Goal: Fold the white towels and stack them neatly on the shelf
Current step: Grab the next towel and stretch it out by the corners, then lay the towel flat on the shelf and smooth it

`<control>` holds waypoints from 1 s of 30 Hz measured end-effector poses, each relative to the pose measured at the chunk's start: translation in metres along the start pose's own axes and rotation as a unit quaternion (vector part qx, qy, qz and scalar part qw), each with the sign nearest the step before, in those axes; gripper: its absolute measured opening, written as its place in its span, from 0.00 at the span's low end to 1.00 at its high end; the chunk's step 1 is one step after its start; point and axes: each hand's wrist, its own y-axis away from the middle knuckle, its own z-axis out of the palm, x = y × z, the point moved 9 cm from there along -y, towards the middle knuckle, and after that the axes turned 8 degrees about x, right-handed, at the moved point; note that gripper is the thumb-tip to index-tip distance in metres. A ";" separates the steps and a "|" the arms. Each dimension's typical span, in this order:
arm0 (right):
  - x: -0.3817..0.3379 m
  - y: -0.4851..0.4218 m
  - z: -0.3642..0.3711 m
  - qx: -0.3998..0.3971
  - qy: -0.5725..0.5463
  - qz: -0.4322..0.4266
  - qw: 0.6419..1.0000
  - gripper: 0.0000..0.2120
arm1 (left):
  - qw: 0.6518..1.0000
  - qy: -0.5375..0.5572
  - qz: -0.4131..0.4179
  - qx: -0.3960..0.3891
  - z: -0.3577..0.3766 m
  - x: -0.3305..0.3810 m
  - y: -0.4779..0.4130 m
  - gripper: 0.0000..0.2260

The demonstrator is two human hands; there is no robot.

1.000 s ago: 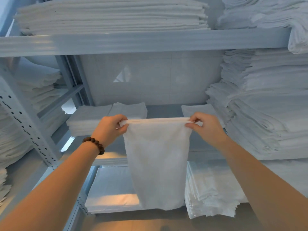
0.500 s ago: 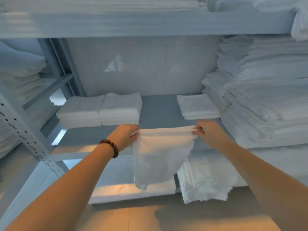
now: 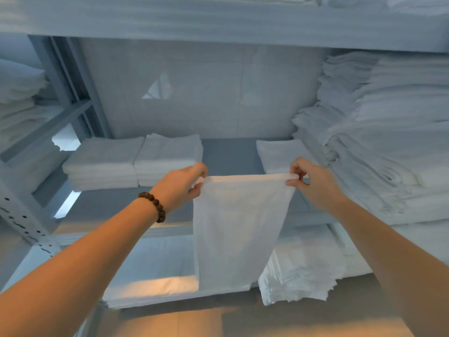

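Note:
A white towel point(image 3: 235, 229) hangs straight down in front of the middle shelf point(image 3: 228, 156). My left hand point(image 3: 181, 187) pinches its top left corner and my right hand point(image 3: 309, 182) pinches its top right corner, so the top edge is stretched level between them. On the shelf behind, two stacks of folded towels point(image 3: 132, 161) sit side by side at the left. A single low folded stack point(image 3: 277, 153) lies at the right, partly hidden by my right hand.
A tall, uneven pile of white linen point(image 3: 388, 132) fills the shelf's right side. More linen point(image 3: 301, 271) lies on the shelf below. A perforated metal upright point(image 3: 21, 215) stands at the left. The upper shelf board point(image 3: 218, 23) runs across the top.
The towel's lower part, bunched and swung up half a second ago, now hangs flat and longer. Both hands still hold the top corners at about the same height.

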 end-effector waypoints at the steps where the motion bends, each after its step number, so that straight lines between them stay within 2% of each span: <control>1: 0.001 -0.004 0.000 0.005 0.005 -0.011 1.000 0.10 | 1.000 -0.013 0.027 0.005 0.000 0.003 -0.005 0.11; 3: 0.003 -0.015 0.000 0.028 0.026 -0.044 0.998 0.08 | 0.995 -0.062 0.083 0.009 0.004 0.007 -0.014 0.12; 5: 0.008 -0.026 0.006 0.036 0.043 -0.074 0.996 0.06 | 0.990 -0.102 0.101 0.017 0.008 0.003 -0.027 0.13; 7: 0.017 -0.040 0.018 0.026 0.048 -0.093 0.994 0.08 | 0.979 -0.147 0.140 0.035 0.016 -0.004 -0.044 0.16; 9: 0.031 -0.054 0.031 0.017 0.054 -0.100 0.993 0.10 | 0.954 -0.216 0.200 0.066 0.031 -0.012 -0.061 0.13; 10: 0.042 -0.066 0.038 0.012 0.055 -0.096 0.994 0.11 | 0.947 -0.240 0.203 0.073 0.040 -0.022 -0.074 0.14; 13: 0.074 -0.094 0.062 -0.007 0.059 -0.054 0.997 0.07 | 0.947 -0.296 0.127 0.020 0.069 -0.057 -0.106 0.26; 15: 0.099 -0.119 0.084 -0.036 0.067 -0.014 0.997 0.06 | 0.941 -0.329 0.074 0.001 0.088 -0.078 -0.128 0.29; 18: 0.126 -0.151 0.118 -0.074 0.098 -0.005 0.992 0.08 | 0.937 -0.347 0.028 0.013 0.111 -0.099 -0.158 0.23; 21: 0.138 -0.170 0.154 -0.085 0.206 -0.092 0.970 0.10 | 0.931 -0.366 0.003 0.004 0.140 -0.118 -0.173 0.09; 22: 0.144 -0.175 0.166 -0.091 0.241 -0.106 0.961 0.11 | 0.930 -0.366 -0.022 -0.021 0.154 -0.131 -0.176 0.10; 25: 0.171 -0.181 0.214 -0.142 0.326 -0.082 0.931 0.19 | 0.925 -0.360 -0.084 -0.089 0.195 -0.165 -0.179 0.26; 30: 0.215 -0.183 0.291 -0.221 0.374 -0.051 0.899 0.26 | 0.908 -0.381 -0.112 -0.137 0.257 -0.202 -0.194 0.35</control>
